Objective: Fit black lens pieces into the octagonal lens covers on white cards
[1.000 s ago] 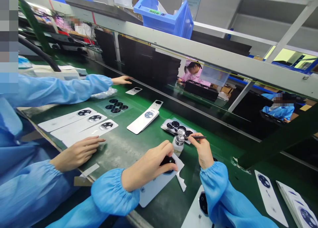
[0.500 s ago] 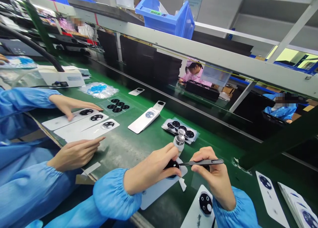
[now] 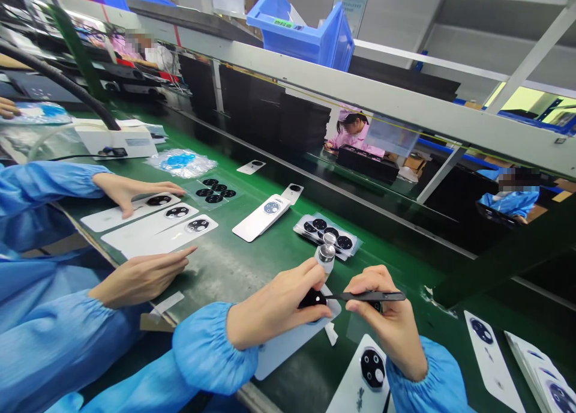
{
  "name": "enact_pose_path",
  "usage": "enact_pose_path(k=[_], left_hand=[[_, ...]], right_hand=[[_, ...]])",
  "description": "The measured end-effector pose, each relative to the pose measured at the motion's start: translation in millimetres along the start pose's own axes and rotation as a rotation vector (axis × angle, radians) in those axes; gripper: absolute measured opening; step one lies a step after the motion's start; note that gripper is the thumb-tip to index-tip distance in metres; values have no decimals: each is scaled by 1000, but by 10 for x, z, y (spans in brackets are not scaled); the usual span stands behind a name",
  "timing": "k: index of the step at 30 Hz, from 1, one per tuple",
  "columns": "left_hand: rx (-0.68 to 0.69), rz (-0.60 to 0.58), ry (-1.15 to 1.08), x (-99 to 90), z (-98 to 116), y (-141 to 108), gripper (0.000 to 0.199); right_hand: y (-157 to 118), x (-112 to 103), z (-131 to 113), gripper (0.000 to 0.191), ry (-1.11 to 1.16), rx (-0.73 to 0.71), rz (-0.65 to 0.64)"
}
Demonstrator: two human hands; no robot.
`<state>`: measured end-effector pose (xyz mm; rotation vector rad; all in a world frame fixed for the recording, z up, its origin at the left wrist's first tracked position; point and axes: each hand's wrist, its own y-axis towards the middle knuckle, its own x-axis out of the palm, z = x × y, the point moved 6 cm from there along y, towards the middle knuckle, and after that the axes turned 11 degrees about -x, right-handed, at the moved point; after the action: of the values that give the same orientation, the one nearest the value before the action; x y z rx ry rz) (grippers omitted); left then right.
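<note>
My left hand (image 3: 279,302) is closed, its thumb and fingers pinching a round black camera lens cover (image 3: 310,299) above a white phone back panel (image 3: 288,347). My right hand (image 3: 382,311) grips dark tweezers (image 3: 375,295), whose tips reach the edge of the cover. Behind my left hand stands a small bottle with a metal top (image 3: 327,253). Below my right hand lies another white panel (image 3: 348,392) with a black camera disc (image 3: 372,368) on it. A scrap of white paper (image 3: 332,334) rests between my hands.
A co-worker's hands (image 3: 144,281) are at white panels (image 3: 148,236) on the left. Stacked lens covers (image 3: 328,236), a sheet of black discs (image 3: 216,191) and a panel stack (image 3: 261,218) lie on the green bench. More panels (image 3: 492,359) lie at right. A green post (image 3: 504,257) rises there.
My left hand has tilted the lens cover slightly, with the tweezers staying at its edge. The co-worker's hands have barely shifted.
</note>
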<state>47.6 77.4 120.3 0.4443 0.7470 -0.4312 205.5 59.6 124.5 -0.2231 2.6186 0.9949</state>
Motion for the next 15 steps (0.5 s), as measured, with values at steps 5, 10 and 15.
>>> enact_pose_path(k=[5, 10, 15], left_hand=[[8, 39, 23, -16, 9, -11, 19], [-1, 45, 42, -41, -8, -20, 16], [-13, 58, 68, -69, -38, -6, 17]], right_hand=[[10, 15, -4, 9, 7, -1, -3], [64, -30, 59, 7, 63, 26, 63], [169, -148, 591, 16, 57, 240, 339]])
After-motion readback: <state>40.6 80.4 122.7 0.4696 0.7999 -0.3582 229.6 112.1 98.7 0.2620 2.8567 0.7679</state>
